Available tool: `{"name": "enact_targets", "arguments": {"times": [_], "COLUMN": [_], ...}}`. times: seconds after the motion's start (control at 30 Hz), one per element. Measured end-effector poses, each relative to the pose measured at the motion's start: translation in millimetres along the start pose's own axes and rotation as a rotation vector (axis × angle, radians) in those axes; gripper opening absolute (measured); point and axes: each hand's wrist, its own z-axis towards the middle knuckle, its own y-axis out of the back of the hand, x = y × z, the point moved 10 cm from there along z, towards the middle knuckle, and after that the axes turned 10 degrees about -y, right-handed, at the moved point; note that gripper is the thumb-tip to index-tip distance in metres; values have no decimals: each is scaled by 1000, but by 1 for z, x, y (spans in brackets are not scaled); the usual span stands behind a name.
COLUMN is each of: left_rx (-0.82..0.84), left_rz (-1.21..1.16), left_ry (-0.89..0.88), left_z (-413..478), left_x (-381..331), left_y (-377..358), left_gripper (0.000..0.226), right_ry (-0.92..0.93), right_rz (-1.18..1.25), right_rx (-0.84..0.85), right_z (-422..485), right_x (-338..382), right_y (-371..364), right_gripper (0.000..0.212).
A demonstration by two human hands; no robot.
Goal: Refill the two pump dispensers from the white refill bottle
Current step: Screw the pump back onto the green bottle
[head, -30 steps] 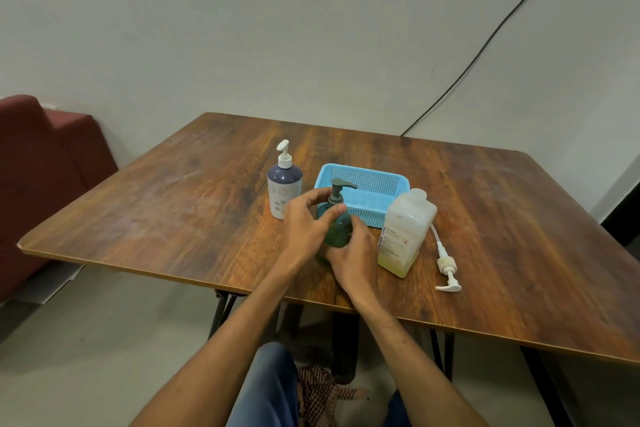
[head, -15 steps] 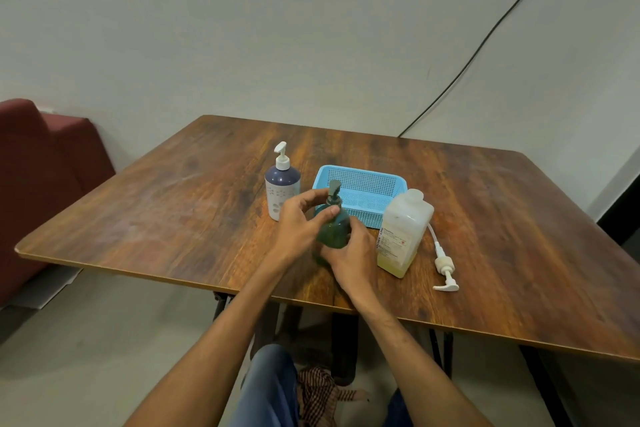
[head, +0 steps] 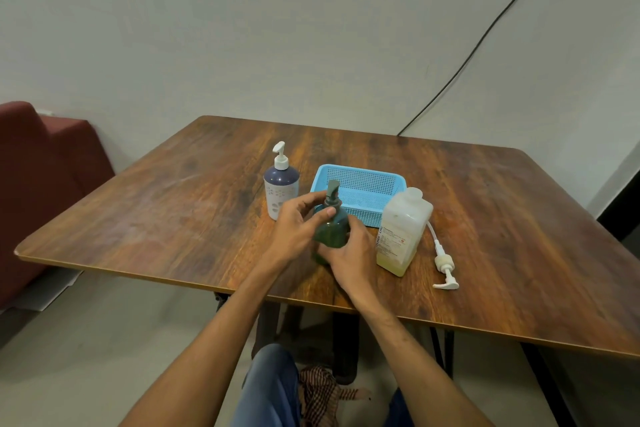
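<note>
- Since a second ago the dark nozzle (head: 333, 188) of the green pump dispenser (head: 331, 231) has swung round. It pointed to the person's right then, and now it shows end-on as a narrow upright sliver.
- The green pump dispenser stands upright near the tabletop's (head: 166, 218) near edge, long axis vertical, between the two hands. Its body is rounded, dark green and smooth, probably plastic, and no label shows.
- The left hand (head: 296, 230) has a tight grip on the dispenser's neck, with the thumb in front just under the pump and the fingers curled round behind.
- The right hand (head: 353, 255) wraps the lower body from the right, and its grip hides the base.
- The purple pump dispenser (head: 281, 189) stands upright just left of the hands. It has a dark dome-shaped shoulder and a pale lower half printed with small flower shapes — no words can be read. Its white pump is on, with the nozzle hooking to the left.
- The white refill bottle (head: 403, 229) stands upright just right of the right hand. It is square-shouldered translucent plastic with a band of yellowish liquid at the bottom. Its paper label carries fine print and a small red mark — all too small to read.
- A loose white pump (head: 445, 269) lies flat to the right of that bottle. Its dip tube runs back toward the bottle and its nozzle points at the near edge.
- A light blue mesh basket (head: 363, 184), shallow and rectangular, sits behind the green dispenser and the refill bottle.
- The tabletop is dark wood grain with rounded corners, and a black cable (head: 485, 35) runs diagonally up the pale wall.
</note>
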Motion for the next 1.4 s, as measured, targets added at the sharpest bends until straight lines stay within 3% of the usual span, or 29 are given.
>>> {"name": "enact_targets", "arguments": {"times": [0.1,0.23,0.37,0.57,0.73,0.83,1.07,1.4], "left_rx": [12,-125,-232,31,-97,-174,-42,50], "left_rz": [-77,-50,30,-114,-86,-22,-224,-285], "left_ry": [27,8,-3,71,23,-5,70,95], "left_z": [-1,-8,-11,4,-4,-7,0,10], "left_x": [-1,-4,-11,0,-3,-5,2,8], "left_y": [0,1,2,-5,-1,-1,-7,-10], "left_gripper": [37,48,29,25,40,31,28,27], "right_ry": [2,-22,-36,-13,-25,-23,-7,6], "right_rz": [-8,2,3,-6,13,8,-5,4], "right_rx": [-13,-8,-3,-19,-21,-18,6,29], "right_z": [0,0,0,-1,1,0,4,4], "right_x": [0,-1,-1,0,0,-1,1,4], "right_y": [0,0,0,1,1,1,2,3], "right_gripper": [65,66,66,67,66,65,67,69]}}
